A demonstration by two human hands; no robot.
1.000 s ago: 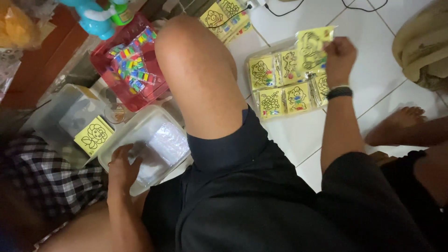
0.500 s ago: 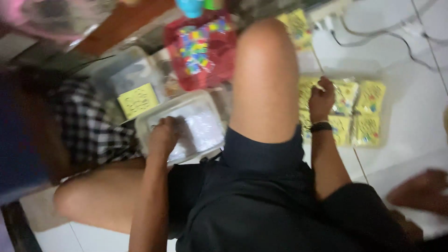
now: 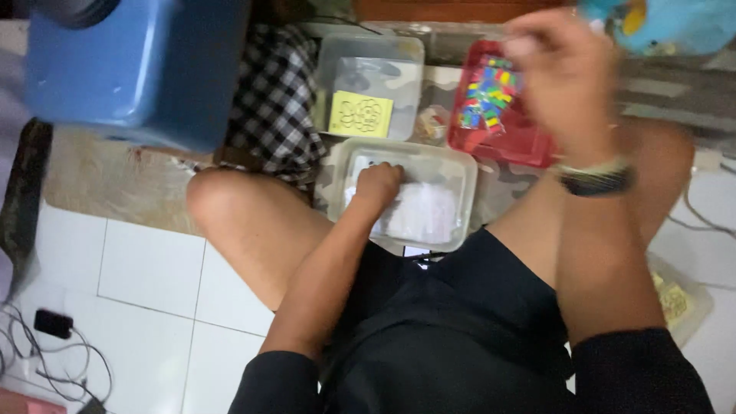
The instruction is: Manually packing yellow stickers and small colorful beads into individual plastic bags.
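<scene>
Lifted away from the yellow packets on the floor, the right hand (image 3: 563, 73) now hangs blurred above the red basket (image 3: 529, 142) of coloured pieces; whether its fingers hold anything cannot be told. Left hand (image 3: 377, 186) rests curled, fingers tucked, inside the clear plastic container (image 3: 460, 165) between the knees, on white bags. Beyond it stands a second clear container (image 3: 406, 50) holding a yellow card (image 3: 361, 114), beside checked cloth (image 3: 276, 100) and a blue tub (image 3: 138, 69).
</scene>
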